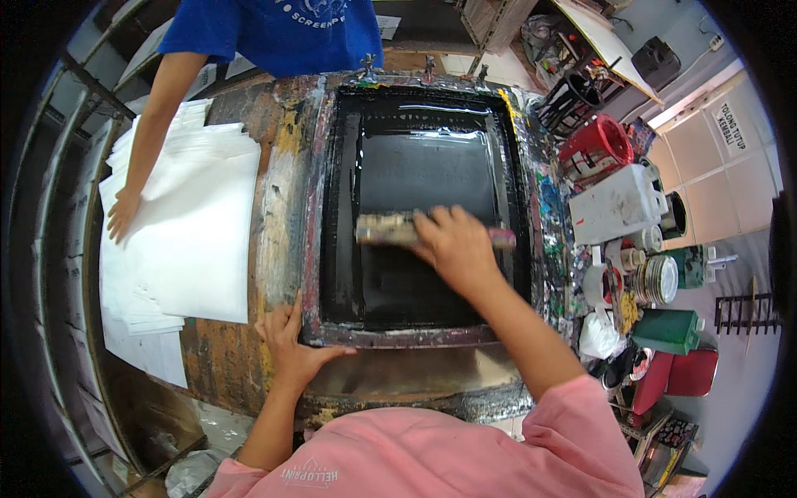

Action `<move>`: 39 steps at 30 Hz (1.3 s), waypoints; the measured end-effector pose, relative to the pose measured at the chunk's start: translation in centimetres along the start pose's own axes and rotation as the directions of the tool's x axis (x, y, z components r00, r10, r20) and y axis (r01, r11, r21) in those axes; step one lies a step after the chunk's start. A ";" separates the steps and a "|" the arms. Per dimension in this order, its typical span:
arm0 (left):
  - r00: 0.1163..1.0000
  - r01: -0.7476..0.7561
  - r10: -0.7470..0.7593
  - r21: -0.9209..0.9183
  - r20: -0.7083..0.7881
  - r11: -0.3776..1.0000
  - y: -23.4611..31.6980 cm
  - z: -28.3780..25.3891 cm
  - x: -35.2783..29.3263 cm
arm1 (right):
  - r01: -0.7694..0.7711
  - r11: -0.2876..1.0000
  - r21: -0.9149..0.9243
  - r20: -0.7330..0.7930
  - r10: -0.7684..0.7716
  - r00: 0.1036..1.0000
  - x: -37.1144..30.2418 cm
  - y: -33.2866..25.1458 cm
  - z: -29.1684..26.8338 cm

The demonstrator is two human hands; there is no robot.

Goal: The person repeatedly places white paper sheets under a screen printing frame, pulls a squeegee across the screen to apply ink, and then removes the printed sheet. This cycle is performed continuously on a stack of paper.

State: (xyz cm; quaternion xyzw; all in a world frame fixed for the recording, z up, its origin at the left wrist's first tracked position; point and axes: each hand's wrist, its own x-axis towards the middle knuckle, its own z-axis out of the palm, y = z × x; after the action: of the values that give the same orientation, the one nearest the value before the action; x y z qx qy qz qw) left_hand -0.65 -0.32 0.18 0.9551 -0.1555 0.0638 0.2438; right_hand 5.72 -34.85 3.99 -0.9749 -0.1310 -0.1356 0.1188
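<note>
A screen printing frame [310, 249] lies on the worktable, its mesh coated with glossy black ink. My right hand [455, 246] is closed round the wooden handle of a squeegee [386, 229], which lies crosswise over the middle of the mesh. Slight motion blur shows on the squeegee, and its blade is hidden. At the frame's near left corner is my left hand [292, 347], thumb spread along the near edge and fingers beside the left edge. To the left, white paper sheets [207, 241] are stacked, with a co-worker's hand [124, 214] lying on them.
The co-worker in a blue shirt [282, 33] stands at the far side. Metal clamps [429, 70] line the frame's far edge. Along the right stand a red bucket [596, 148], a white jerrycan [618, 203] and green containers [667, 330]. A metal rack [62, 274] borders the left.
</note>
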 end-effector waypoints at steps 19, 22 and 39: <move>0.979 -0.151 0.111 -0.237 -0.173 0.960 -0.5 0.0 -0.6 | 0.022 0.994 -0.111 0.074 -0.014 0.997 2.9 1.9 -1.3; 0.975 -0.157 0.109 -0.256 -0.193 0.954 -0.5 0.0 -0.5 | -0.049 0.995 -0.085 0.152 0.062 0.986 -4.3 -4.7 -5.1; 0.929 -0.235 -0.106 -0.783 -0.356 0.576 4.8 0.4 23.2 | 0.019 0.945 -0.326 -0.617 -0.228 0.753 9.1 -6.6 -24.1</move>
State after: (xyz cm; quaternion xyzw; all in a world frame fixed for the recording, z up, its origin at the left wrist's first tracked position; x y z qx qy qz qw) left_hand 19.74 -10.67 6.53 0.6997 -0.1546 0.1701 0.6765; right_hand 6.67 -33.07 30.46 -0.8632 -0.1245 -0.4893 -0.0018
